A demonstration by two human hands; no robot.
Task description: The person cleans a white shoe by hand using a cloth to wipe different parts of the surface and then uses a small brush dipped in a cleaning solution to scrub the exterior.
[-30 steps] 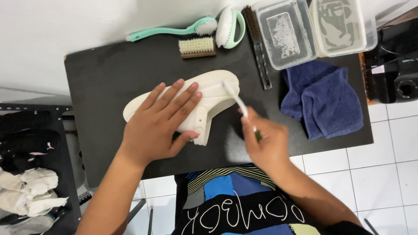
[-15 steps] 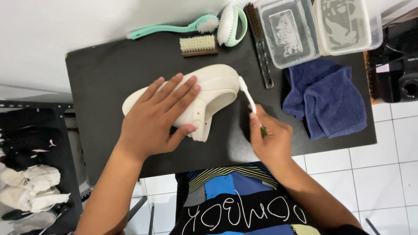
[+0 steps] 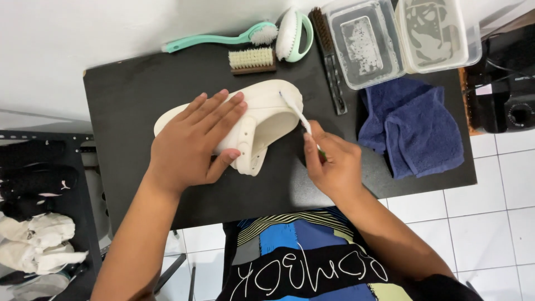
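Head view, items listed by descending size. Black table (image 3: 139, 89): work surface; carries every item below. Blue towel (image 3: 412, 131): crumpled, at the table's right side, just below the containers. Two clear plastic containers (image 3: 365, 44) and (image 3: 437, 30): side by side at the far right corner, each holding cloudy liquid. White shoe (image 3: 262, 114): lying near the table's centre, toe end pointing right. Left hand (image 3: 192, 147): palm down, fingers spread across the shoe's upper, thumb at the near sidewall; it presses the shoe flat and grasps nothing else. Right hand (image 3: 334, 164): just right of the shoe, fingers clenched around the handle of a small white brush (image 3: 292, 108). Brush head touches the shoe's toe end; the shaft slopes back to the fist. Teal long-handled brush (image 3: 223, 38): along the far edge, bristle end to the right. Teal-and-white oval brush (image 3: 294, 34): just beside it. Dark narrow brush (image 3: 329, 61): lying between the oval brush and the containers. Wooden-backed brush (image 3: 252, 60): bristles up, just beyond the shoe.
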